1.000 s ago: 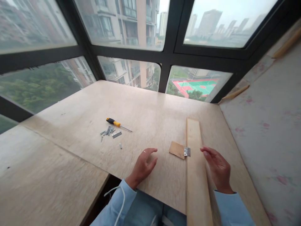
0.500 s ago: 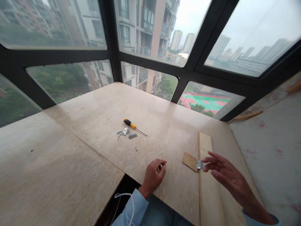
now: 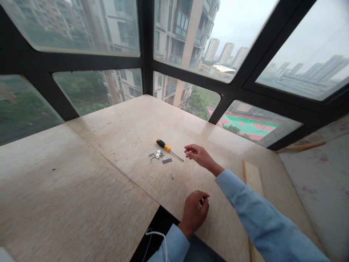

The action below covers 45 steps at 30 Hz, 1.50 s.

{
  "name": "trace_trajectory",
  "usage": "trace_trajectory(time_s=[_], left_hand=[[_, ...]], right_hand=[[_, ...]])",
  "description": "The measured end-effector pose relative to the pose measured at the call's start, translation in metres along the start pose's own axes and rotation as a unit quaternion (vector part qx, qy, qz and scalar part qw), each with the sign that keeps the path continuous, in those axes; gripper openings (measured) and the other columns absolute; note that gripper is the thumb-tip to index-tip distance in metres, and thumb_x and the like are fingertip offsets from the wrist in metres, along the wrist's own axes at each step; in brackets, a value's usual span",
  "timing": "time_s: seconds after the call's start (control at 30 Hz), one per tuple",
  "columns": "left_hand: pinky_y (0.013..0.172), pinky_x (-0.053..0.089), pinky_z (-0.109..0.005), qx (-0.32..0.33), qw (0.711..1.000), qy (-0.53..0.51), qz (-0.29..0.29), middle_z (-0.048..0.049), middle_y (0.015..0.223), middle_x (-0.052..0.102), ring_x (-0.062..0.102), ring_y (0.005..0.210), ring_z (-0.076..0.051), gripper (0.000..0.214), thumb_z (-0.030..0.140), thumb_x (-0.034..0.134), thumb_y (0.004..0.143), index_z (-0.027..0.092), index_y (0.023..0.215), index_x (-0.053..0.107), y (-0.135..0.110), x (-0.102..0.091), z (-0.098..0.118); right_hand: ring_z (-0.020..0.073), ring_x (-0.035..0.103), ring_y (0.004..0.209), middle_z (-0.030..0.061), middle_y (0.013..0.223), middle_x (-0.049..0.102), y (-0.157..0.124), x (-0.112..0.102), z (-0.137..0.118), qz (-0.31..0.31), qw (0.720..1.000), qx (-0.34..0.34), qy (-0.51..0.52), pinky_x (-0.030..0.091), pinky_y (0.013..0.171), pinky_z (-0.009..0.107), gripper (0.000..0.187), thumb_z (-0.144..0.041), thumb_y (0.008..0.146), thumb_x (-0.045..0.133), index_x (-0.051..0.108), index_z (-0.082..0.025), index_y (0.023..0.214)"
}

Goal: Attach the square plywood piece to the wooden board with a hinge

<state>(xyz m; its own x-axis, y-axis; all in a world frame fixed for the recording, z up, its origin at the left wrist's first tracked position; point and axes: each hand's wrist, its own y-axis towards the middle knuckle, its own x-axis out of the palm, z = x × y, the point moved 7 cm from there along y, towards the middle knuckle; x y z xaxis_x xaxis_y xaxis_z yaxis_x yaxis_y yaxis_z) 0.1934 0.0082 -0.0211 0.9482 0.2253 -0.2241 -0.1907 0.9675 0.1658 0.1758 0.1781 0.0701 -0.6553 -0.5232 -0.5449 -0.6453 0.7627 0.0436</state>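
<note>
My right hand is stretched out over the wooden tabletop, its fingers loosely apart and holding nothing, just right of a yellow-and-black screwdriver. Small metal hinges and loose screws lie beside the screwdriver. My left hand rests near the table's front edge with fingers curled, thumb against fingertips; what it pinches, if anything, is too small to name. A long wooden strip lies on the right, partly hidden by my right sleeve.
Black-framed windows wall the far side of the table. A second board adjoins on the left, with a dark gap at the front. A pale floral surface runs along the right. A white cord hangs by my left sleeve.
My right hand left the hinge on the wooden strip and reached forward-left toward the screwdriver. My left hand's fingers curled closed. The view swung left, and the small wood piece with its hinge is now hidden.
</note>
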Motion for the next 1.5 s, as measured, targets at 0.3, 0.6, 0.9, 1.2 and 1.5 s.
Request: trace_trajectory(time_s=[0.3, 0.6, 0.9, 1.2, 1.5], left_hand=[[0.065, 0.042, -0.034, 0.003, 0.999, 0.033, 0.012, -0.0054, 0.076, 0.064, 0.057, 0.070, -0.020, 0.010, 0.013, 0.052, 0.081, 0.019, 0.081, 0.061, 0.001, 0.003, -0.001], [0.064, 0.035, -0.029, 0.019, 0.999, 0.016, 0.028, -0.0032, 0.074, 0.061, 0.054, 0.067, -0.016, 0.011, 0.010, 0.050, 0.079, 0.016, 0.079, 0.059, 0.000, 0.001, 0.003], [0.062, 0.033, -0.028, 0.018, 0.999, -0.001, 0.035, -0.0033, 0.072, 0.061, 0.052, 0.065, -0.016, 0.012, 0.011, 0.049, 0.080, 0.015, 0.078, 0.061, 0.002, -0.001, 0.003], [0.060, 0.032, -0.027, 0.013, 0.999, -0.004, 0.034, -0.0033, 0.069, 0.058, 0.051, 0.063, -0.015, 0.013, 0.014, 0.048, 0.082, 0.015, 0.075, 0.058, 0.004, -0.001, 0.001], [0.064, 0.041, -0.028, -0.008, 0.998, -0.057, 0.025, -0.0071, 0.080, 0.068, 0.059, 0.069, -0.017, 0.019, 0.018, 0.050, 0.085, 0.014, 0.087, 0.068, 0.004, -0.004, 0.000]], right_hand=[[0.0133, 0.059, 0.071, 0.0022, 0.080, 0.069, 0.009, 0.098, -0.025, -0.199, 0.959, -0.102, -0.174, 0.043, 0.067, 0.025, 0.023, -0.004, 0.073, 0.063, 0.076, -0.018, 0.087], [0.0177, 0.060, 0.092, 0.0095, 0.107, 0.068, -0.008, 0.104, -0.016, -0.275, 0.903, -0.134, -0.302, 0.042, 0.074, 0.027, 0.040, 0.000, 0.079, 0.057, 0.073, -0.017, 0.110], [0.0195, 0.064, 0.091, 0.0085, 0.102, 0.069, -0.026, 0.105, -0.016, -0.315, 0.844, -0.172, -0.398, 0.038, 0.069, 0.028, 0.016, -0.014, 0.090, 0.060, 0.073, -0.018, 0.098], [0.0226, 0.065, 0.082, 0.0145, 0.093, 0.073, -0.033, 0.104, -0.005, -0.273, 0.862, -0.145, -0.401, 0.035, 0.066, 0.031, 0.018, -0.013, 0.089, 0.052, 0.069, -0.012, 0.085], [0.0093, 0.047, 0.053, -0.0032, 0.057, 0.056, -0.055, 0.062, 0.006, -0.086, 0.994, -0.026, -0.068, 0.034, 0.056, 0.023, 0.006, -0.019, 0.077, 0.062, 0.066, -0.016, 0.080]])
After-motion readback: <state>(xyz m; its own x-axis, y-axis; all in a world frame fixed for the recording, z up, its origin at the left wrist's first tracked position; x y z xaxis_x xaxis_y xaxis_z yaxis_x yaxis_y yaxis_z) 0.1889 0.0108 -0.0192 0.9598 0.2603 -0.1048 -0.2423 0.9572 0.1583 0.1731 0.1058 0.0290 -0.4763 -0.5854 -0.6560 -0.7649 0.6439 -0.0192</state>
